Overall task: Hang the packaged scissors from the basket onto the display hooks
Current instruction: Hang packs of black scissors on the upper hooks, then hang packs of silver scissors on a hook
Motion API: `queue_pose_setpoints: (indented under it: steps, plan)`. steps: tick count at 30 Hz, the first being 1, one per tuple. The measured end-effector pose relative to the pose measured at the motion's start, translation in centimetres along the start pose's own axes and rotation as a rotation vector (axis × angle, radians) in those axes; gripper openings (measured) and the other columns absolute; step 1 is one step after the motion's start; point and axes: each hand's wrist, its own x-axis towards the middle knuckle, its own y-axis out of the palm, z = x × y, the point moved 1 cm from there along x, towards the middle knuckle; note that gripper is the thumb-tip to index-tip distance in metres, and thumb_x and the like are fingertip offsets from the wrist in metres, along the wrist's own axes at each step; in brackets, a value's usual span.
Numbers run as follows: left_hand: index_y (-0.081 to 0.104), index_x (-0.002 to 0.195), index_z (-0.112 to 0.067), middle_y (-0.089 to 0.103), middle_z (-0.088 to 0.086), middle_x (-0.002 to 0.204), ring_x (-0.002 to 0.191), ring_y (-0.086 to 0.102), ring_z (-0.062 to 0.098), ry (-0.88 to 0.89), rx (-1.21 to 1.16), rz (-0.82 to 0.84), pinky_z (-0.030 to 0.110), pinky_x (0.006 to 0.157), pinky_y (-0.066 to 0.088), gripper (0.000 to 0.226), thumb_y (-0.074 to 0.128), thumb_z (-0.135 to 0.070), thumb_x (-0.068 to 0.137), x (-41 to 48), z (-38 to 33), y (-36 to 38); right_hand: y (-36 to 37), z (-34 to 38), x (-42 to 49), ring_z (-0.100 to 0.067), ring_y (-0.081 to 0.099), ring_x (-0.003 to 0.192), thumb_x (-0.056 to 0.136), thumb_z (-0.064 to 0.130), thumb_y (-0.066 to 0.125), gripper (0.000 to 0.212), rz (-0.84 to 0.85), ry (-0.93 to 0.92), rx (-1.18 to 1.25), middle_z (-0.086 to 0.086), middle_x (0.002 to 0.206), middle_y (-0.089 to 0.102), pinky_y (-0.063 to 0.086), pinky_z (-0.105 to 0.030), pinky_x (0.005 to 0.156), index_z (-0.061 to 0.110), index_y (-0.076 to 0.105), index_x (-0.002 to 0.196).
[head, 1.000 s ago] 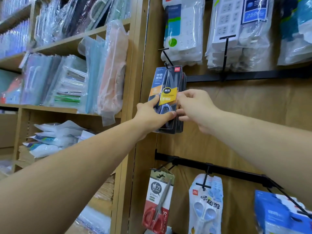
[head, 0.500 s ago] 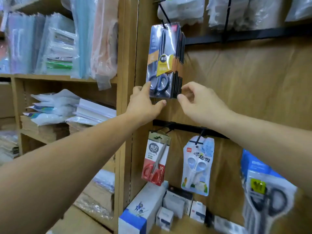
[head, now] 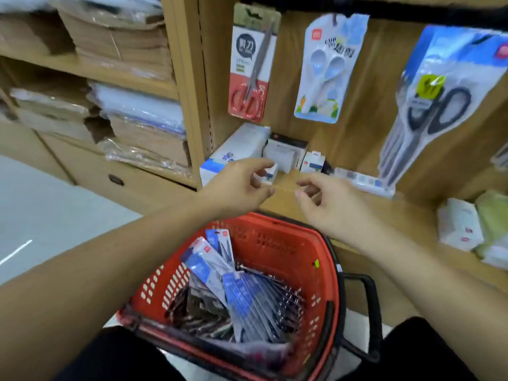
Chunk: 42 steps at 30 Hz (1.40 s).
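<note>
The packaged scissors (head: 236,292) lie heaped in the red basket (head: 277,243) at your knees, blue-and-white cards fanned over a darker pile, a few of them leaning upright against the far wall. The basket's black handle (head: 371,312) is folded down on its right side. Your two hands hover above the basket's far rim, close together but not touching. Your left hand (head: 236,188) holds nothing, its fingers loosely curled, thumb and forefinger apart. Your right hand (head: 330,204) is likewise empty, fingers relaxed and slightly bent, palm turned toward the left one. Just beyond your fingertips runs a wooden ledge (head: 398,213) bearing a cluster of small boxes (head: 286,152), with a long white-and-blue carton (head: 236,149) at its left end. Above the ledge, three lots of scissors hang on the wooden back panel: a red-handled pair on a red-and-white card (head: 251,67) at left, a pale blue children's pair (head: 327,72) in the middle, and a thick bunch of black-handled packs (head: 431,100) at right, tilted and blurred. Further right on the ledge sit white boxes (head: 459,224). To the left, shelves carry stacks of brown paper (head: 123,45) and plastic-wrapped sheets (head: 143,105), and grey floor (head: 41,202) shows below them.
</note>
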Motion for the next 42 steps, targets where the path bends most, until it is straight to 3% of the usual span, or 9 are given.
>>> queue_pose_setpoints:
  steps: [7, 16, 20, 24, 27, 32, 36, 38, 42]
  plan:
    - [0.054, 0.15, -0.014, 0.068, 0.008, 0.134, 0.094, 0.069, 0.02, -0.235, -0.002, 0.306, 0.027, 0.084, 0.05, 0.058, 0.073, -0.028, 0.097, -7.6, 8.8, 10.6, 11.4, -6.6, -7.4, -0.013, 0.071, 0.095, 0.1, 0.04, 0.064, 0.027, 0.364, 0.167, 0.081, 0.013, 0.102, 0.074, 0.058, -0.043, 0.091, 0.028, 0.071, 0.122]
    - [0.03, 0.164, -0.012, 0.041, 0.01, 0.164, 0.146, 0.047, 0.029, -0.583, -0.064, 0.502, 0.04, 0.116, 0.041, 0.07, 0.06, -0.037, 0.106, -13.9, 16.2, 17.6, 17.5, -11.0, -5.1, -0.02, 0.067, 0.117, 0.103, 0.04, 0.061, 0.034, 0.622, 0.229, -0.058, 0.002, 0.127, 0.072, 0.055, -0.042, 0.102, 0.024, 0.068, 0.131]
    - [0.037, 0.161, -0.012, 0.046, 0.009, 0.16, 0.143, 0.049, 0.028, -0.595, -0.114, 0.49, 0.037, 0.112, 0.043, 0.067, 0.061, -0.041, 0.105, -12.2, 15.6, 18.9, 20.3, -12.9, -3.3, -0.024, 0.057, 0.135, 0.103, 0.044, 0.06, 0.046, 0.71, 0.309, -0.091, -0.004, 0.149, 0.059, 0.046, -0.039, 0.113, 0.024, 0.058, 0.145]
    - [0.051, 0.15, -0.01, 0.065, 0.011, 0.128, 0.115, 0.067, 0.033, -0.762, -0.291, 0.374, 0.04, 0.094, 0.056, 0.057, 0.056, -0.045, 0.106, -9.0, 15.0, 21.3, 23.0, -14.4, -2.9, -0.03, 0.046, 0.147, 0.107, 0.046, 0.052, 0.06, 0.85, 0.431, -0.069, -0.008, 0.162, 0.047, 0.038, -0.038, 0.12, 0.021, 0.039, 0.161]
    - [0.054, 0.146, -0.01, 0.067, 0.013, 0.131, 0.111, 0.068, 0.033, -0.929, -0.504, 0.274, 0.046, 0.096, 0.059, 0.058, 0.058, -0.05, 0.103, -8.1, 13.8, 25.4, 23.7, -14.9, -3.5, -0.031, 0.048, 0.145, 0.107, 0.046, 0.049, 0.056, 0.895, 0.447, -0.083, -0.009, 0.159, 0.05, 0.04, -0.039, 0.119, 0.025, 0.042, 0.159]
    - [0.058, 0.135, -0.013, 0.069, 0.01, 0.124, 0.1, 0.062, 0.026, -1.018, -0.469, 0.219, 0.032, 0.084, 0.048, 0.058, 0.065, -0.055, 0.097, -7.4, 13.3, 30.1, 20.3, -14.5, -3.1, -0.027, 0.065, 0.122, 0.104, 0.047, 0.056, 0.04, 0.834, 0.26, -0.085, -0.002, 0.134, 0.069, 0.053, -0.042, 0.104, 0.034, 0.059, 0.142]
    - [0.066, 0.125, -0.017, 0.074, 0.004, 0.114, 0.106, 0.069, 0.027, -1.125, -0.498, 0.07, 0.034, 0.092, 0.056, 0.051, 0.079, -0.05, 0.088, -5.7, 13.8, 31.4, 16.6, -15.5, -3.3, -0.028, 0.071, 0.106, 0.103, 0.033, 0.062, 0.023, 0.303, -0.141, -0.288, 0.001, 0.11, 0.077, 0.059, -0.045, 0.091, 0.024, 0.072, 0.121]
    - [0.059, 0.134, -0.018, 0.07, -0.001, 0.12, 0.117, 0.066, 0.023, -1.152, -0.544, 0.011, 0.034, 0.101, 0.052, 0.067, 0.088, -0.046, 0.08, -5.1, 13.4, 32.2, 16.5, -17.2, -3.4, -0.032, 0.065, 0.124, 0.096, 0.02, 0.073, 0.024, 0.077, -0.2, -0.177, -0.007, 0.12, 0.075, 0.05, -0.054, 0.109, 0.013, 0.077, 0.119]
    - [0.039, 0.148, -0.028, 0.065, -0.007, 0.126, 0.117, 0.063, 0.018, -1.112, -0.525, 0.106, 0.04, 0.11, 0.05, 0.099, 0.096, -0.039, 0.068, -4.7, 13.3, 34.0, 17.0, -18.3, -2.8, -0.032, 0.034, 0.155, 0.096, 0.025, 0.074, 0.048, 0.009, -0.052, -0.1, -0.012, 0.158, 0.05, 0.024, -0.063, 0.126, 0.011, 0.066, 0.14]
